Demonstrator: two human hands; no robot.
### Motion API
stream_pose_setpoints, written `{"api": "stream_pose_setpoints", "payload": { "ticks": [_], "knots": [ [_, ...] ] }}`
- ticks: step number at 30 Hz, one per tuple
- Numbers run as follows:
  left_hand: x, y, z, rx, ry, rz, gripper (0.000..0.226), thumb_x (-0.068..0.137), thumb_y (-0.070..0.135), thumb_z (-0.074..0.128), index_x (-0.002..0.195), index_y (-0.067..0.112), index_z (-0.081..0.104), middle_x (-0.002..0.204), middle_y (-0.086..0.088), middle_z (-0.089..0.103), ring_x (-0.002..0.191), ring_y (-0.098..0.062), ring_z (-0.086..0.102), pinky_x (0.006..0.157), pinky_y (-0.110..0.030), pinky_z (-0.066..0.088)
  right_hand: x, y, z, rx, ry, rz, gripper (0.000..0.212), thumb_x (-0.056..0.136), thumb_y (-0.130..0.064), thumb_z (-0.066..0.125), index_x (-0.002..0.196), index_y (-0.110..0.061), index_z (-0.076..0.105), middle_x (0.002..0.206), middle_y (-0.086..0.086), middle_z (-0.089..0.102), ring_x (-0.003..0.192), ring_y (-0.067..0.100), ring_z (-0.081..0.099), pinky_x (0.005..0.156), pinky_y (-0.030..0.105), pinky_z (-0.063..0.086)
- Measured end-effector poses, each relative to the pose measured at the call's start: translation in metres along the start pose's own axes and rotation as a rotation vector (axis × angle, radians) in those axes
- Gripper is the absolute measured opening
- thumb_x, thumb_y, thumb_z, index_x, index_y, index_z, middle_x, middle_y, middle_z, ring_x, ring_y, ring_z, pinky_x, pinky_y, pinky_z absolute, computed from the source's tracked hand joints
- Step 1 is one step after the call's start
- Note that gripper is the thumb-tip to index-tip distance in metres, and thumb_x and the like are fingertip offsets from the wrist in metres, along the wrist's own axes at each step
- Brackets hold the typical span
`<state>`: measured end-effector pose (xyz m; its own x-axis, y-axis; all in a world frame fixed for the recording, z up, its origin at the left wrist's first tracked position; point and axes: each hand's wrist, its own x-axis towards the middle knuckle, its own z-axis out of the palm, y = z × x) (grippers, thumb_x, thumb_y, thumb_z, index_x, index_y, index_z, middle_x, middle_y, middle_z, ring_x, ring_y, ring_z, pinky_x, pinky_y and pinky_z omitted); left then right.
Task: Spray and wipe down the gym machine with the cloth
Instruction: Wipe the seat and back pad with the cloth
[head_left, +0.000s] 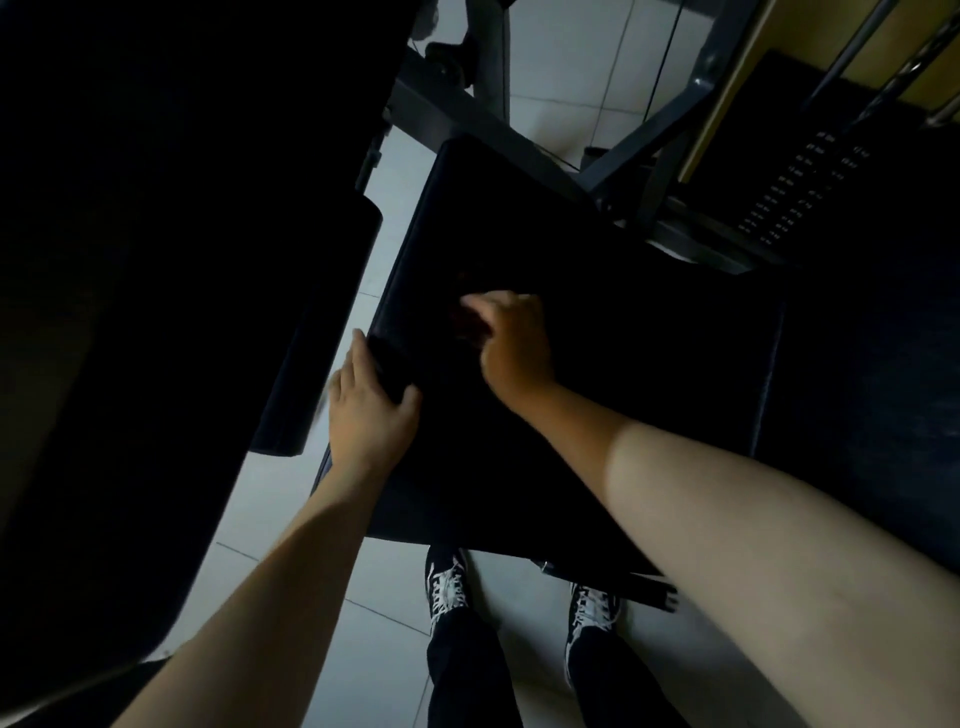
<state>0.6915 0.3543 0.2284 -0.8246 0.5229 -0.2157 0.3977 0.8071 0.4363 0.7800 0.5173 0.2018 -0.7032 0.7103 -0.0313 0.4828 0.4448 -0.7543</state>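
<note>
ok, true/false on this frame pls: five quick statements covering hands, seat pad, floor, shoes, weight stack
1. Both hands are at the black padded seat. True: the left hand is at its left edge, the right hand is on its top.
2. The floor is dark carpet. False: it is a pale tiled floor.
3. A dark weight stack with pale numbers stands at the upper right. True.
4. The person is barefoot. False: they wear black sneakers with white laces.
5. A bright white cloth lies spread under the right hand. False: whatever is under its fingers is dark and blurred.
</note>
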Motion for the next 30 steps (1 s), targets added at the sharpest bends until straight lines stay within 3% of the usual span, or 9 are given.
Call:
{"api": "stream_pose_setpoints", "payload": {
  "ticks": [3,5,8,10,14,19,22,26,30],
  "knots": [
    [-0.011,-0.01,0.002,-0.003,-0.01,0.003,0.088,0.094,0.031,0.063,0.162,0.014,0.008,0.166,-0.011,0.02,0.151,-0.034,0.021,0.125,-0.044,0.016,0.009,0.049,-0.027,-0.067,0.162,0.346,0.049,0.09,0.001,0.05,0.137,-0.008,0.059,0.136,0.022,0.055,0.123,0.045,0.048,0.111,0.044,0.033],
    [-0.012,-0.01,0.007,0.018,0.009,0.024,0.086,0.096,0.031,0.06,0.162,0.014,0.008,0.167,-0.011,0.016,0.152,-0.032,0.017,0.126,-0.044,0.012,0.005,0.074,-0.044,-0.077,0.091,0.588,0.054,0.096,-0.005,0.051,0.149,-0.012,0.043,0.152,0.02,0.037,0.138,0.044,0.032,0.118,0.046,0.023],
    [-0.012,-0.008,0.012,0.021,0.018,0.011,0.084,0.097,0.03,0.055,0.162,0.016,0.005,0.169,-0.008,0.01,0.153,-0.03,0.014,0.126,-0.042,0.008,-0.011,0.081,-0.041,-0.007,0.079,0.728,0.061,0.098,-0.006,0.05,0.155,-0.012,0.03,0.158,0.019,0.028,0.145,0.037,0.026,0.12,0.039,0.022],
    [-0.012,-0.009,0.012,0.015,0.017,0.016,0.084,0.097,0.031,0.055,0.162,0.017,0.005,0.169,-0.007,0.009,0.154,-0.029,0.013,0.126,-0.041,0.007,-0.022,0.06,-0.023,0.077,0.153,0.702,0.055,0.099,-0.003,0.046,0.152,-0.014,0.038,0.156,0.014,0.032,0.143,0.032,0.031,0.116,0.029,0.026],
    [-0.013,-0.015,0.008,0.006,0.007,0.056,0.084,0.098,0.034,0.057,0.162,0.016,0.006,0.169,-0.006,0.01,0.154,-0.027,0.013,0.126,-0.04,0.008,-0.037,0.012,0.017,0.142,0.166,0.523,0.057,0.092,0.006,0.046,0.146,-0.013,0.048,0.149,0.014,0.043,0.138,0.035,0.036,0.119,0.04,0.028],
    [-0.017,-0.021,-0.001,-0.019,-0.029,0.112,0.085,0.098,0.028,0.059,0.161,0.009,0.007,0.168,-0.011,0.011,0.155,-0.026,0.013,0.126,-0.038,0.012,-0.054,-0.055,0.057,0.132,0.027,0.224,0.064,0.08,0.013,0.051,0.14,-0.006,0.055,0.14,0.017,0.051,0.123,0.038,0.042,0.111,0.036,0.032],
    [-0.028,-0.032,-0.003,-0.041,-0.028,0.164,0.08,0.098,0.021,0.057,0.161,0.006,0.009,0.167,-0.013,0.015,0.154,-0.026,0.015,0.126,-0.038,0.014,-0.072,-0.079,0.075,0.037,-0.093,0.07,0.064,0.083,0.014,0.046,0.14,-0.012,0.056,0.142,0.006,0.049,0.121,0.03,0.037,0.113,0.029,0.028],
    [-0.043,-0.046,-0.003,-0.012,-0.043,0.176,0.083,0.097,0.024,0.06,0.161,0.006,0.009,0.168,-0.014,0.012,0.155,-0.027,0.013,0.126,-0.036,0.011,-0.071,-0.067,0.064,0.034,-0.15,0.036,0.058,0.081,0.012,0.049,0.132,-0.01,0.064,0.131,0.012,0.055,0.114,0.032,0.043,0.108,0.03,0.033],
    [-0.043,-0.047,-0.002,0.015,-0.045,0.186,0.083,0.1,0.028,0.057,0.161,0.007,0.005,0.169,-0.013,0.005,0.156,-0.026,0.005,0.124,-0.033,0.003,-0.042,-0.042,0.046,0.091,0.208,0.281,0.058,0.081,0.011,0.048,0.134,-0.007,0.061,0.131,0.02,0.055,0.118,0.042,0.05,0.107,0.043,0.041]
  ]
}}
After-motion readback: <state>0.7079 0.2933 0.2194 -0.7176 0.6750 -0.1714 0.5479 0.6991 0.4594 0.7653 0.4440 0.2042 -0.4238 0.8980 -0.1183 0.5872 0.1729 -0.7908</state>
